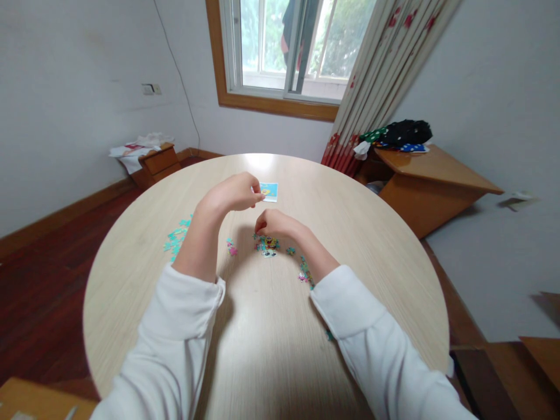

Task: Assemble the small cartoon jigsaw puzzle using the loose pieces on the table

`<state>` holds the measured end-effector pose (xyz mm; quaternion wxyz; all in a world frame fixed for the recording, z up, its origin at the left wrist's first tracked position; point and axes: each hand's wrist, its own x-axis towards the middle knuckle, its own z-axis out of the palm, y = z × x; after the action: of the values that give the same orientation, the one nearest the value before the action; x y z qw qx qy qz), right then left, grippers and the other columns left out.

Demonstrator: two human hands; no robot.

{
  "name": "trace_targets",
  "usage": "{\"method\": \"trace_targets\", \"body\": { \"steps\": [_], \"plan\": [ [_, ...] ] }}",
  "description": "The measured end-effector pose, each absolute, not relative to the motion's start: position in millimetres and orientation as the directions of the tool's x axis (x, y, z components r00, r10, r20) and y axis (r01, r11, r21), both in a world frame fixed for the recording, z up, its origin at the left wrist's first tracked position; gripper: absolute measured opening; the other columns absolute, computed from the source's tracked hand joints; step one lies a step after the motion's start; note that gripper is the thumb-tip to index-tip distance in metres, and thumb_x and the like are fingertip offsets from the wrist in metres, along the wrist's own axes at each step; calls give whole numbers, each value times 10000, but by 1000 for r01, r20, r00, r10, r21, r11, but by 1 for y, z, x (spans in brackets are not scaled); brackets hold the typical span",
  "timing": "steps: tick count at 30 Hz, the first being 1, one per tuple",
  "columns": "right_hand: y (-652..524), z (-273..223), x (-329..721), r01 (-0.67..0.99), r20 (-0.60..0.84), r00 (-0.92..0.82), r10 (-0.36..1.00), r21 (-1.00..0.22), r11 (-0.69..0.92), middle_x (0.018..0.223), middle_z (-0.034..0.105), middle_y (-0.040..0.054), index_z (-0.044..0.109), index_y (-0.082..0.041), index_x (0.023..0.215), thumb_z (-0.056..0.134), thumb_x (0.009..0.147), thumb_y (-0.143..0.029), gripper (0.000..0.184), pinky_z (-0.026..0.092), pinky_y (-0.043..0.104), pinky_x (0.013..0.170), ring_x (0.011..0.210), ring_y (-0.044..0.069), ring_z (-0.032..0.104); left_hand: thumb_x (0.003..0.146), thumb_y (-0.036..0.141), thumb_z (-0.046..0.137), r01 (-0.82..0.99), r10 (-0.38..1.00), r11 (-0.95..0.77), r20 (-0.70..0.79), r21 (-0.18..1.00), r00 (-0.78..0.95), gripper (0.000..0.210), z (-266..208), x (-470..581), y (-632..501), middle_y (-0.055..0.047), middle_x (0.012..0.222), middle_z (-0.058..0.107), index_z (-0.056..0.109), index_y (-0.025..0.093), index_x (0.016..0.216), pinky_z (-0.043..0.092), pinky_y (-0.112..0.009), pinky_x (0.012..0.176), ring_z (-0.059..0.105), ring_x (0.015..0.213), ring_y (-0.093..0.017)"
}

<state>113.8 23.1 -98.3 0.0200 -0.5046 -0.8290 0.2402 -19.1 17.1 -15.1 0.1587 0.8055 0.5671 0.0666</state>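
My left hand [238, 192] is at the left edge of a small blue picture card [270, 191] with a yellow figure on it. Its thumb and finger close on that edge. Nearer to me, my right hand [273, 223] has its fingertips pinched just above the left side of a partly joined jigsaw puzzle [270, 242]. A small puzzle piece [255, 236] shows at those fingertips. The joined part bears a yellow cartoon face, with a white piece below it. A few pink and teal pieces [231, 247] lie to its left.
A pile of teal puzzle pieces [175, 239] lies left, partly behind my left forearm. More loose pieces [303, 273] lie beside my right forearm. The round wooden table [266, 350] stands before a window, with a cabinet [433, 181] at right bearing clothes [405, 133].
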Motion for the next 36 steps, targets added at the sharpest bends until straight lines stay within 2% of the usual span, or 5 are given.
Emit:
{"method": "trace_targets", "body": {
  "steps": [20,28,36],
  "plan": [
    [24,-105,110,830,-208,-458,864,-447,333,960,751,146,749,-63,972,565,765,-30,279,466,212,675,791,164,665,829,319,530,893,936,-306,-65,329,345,244,-15,-21,16,-64,859,740,696,149,883,376,-244,558,601,679,-156],
    [25,-107,107,811,-198,-488,850,-462,358,933,754,131,756,-82,966,609,771,-96,244,463,205,664,767,154,659,840,339,518,897,935,-314,-60,312,349,265,-15,-21,16,-69,871,743,702,154,884,378,-242,570,606,693,-157],
    [20,-106,105,814,-213,-467,858,-483,324,909,754,129,756,-75,966,608,761,-76,253,450,193,617,720,140,648,833,334,519,893,935,-315,-56,321,350,261,-17,-21,17,-69,860,739,702,155,885,376,-249,573,604,690,-162]
  ]
}}
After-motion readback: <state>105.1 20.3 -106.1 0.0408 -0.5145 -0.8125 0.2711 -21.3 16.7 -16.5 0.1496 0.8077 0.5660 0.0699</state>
